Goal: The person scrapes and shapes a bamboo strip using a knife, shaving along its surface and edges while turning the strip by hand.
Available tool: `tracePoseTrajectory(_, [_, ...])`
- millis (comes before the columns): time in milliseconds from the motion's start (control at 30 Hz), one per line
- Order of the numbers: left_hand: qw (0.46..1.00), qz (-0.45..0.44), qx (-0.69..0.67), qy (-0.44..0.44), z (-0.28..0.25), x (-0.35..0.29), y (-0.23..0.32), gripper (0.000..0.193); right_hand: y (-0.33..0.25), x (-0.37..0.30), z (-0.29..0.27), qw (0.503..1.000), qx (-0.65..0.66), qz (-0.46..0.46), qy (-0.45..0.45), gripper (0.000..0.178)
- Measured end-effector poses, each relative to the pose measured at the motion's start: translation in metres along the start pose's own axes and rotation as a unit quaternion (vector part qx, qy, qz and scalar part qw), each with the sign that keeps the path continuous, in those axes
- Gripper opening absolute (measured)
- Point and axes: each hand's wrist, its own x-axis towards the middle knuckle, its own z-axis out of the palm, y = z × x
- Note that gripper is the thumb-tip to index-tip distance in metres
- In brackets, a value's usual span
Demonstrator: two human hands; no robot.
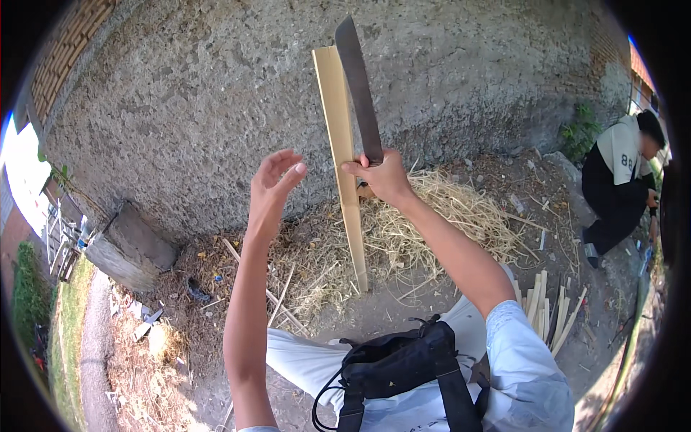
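My right hand [384, 176] is closed round the handle of a machete [358, 83], whose dark blade points upward. Its thumb also presses on a long, pale split-bamboo slat [335, 101], so both are held together. The slat stands nearly upright beside the blade, and its lower end reaches down near the ground. To the left of the slat, my left hand [276, 176] is raised with nothing in it, its fingers curved and apart from the thumb. A gap separates that hand from the slat.
A heap of pale shavings [457, 216] lies by the rough wall [216, 93]. Cut strips [551, 309] stand bundled at my right. A person [622, 173] crouches at the far right. A concrete block [133, 248] is at the left, and a black bag [403, 363] hangs at my front.
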Motion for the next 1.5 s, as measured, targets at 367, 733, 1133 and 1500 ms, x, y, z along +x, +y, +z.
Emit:
tracePoseTrajectory(367, [0.997, 0.031, 0.002, -0.065, 0.010, 0.044, -0.012, 0.031, 0.000, -0.035, 0.010, 0.997, -0.014, -0.060, -0.053, 0.030])
tracePoseTrajectory(733, [0.984, 0.031, -0.174, -0.022, 0.005, 0.035, -0.013, 0.029, 0.100, -0.169, -0.099, 0.888, -0.149, 0.417, -0.127, 0.017])
tracePoseTrajectory(1133, [0.952, 0.011, -0.302, -0.055, 0.025, 0.036, 0.006, 0.021, 0.186, -0.278, -0.109, 0.819, -0.040, 0.567, -0.078, 0.015])
tracePoseTrajectory(1500, [0.972, -0.046, -0.226, -0.044, 0.032, 0.064, 0.006, 0.038, 0.237, -0.321, -0.083, 0.815, 0.062, 0.571, 0.076, 0.015])
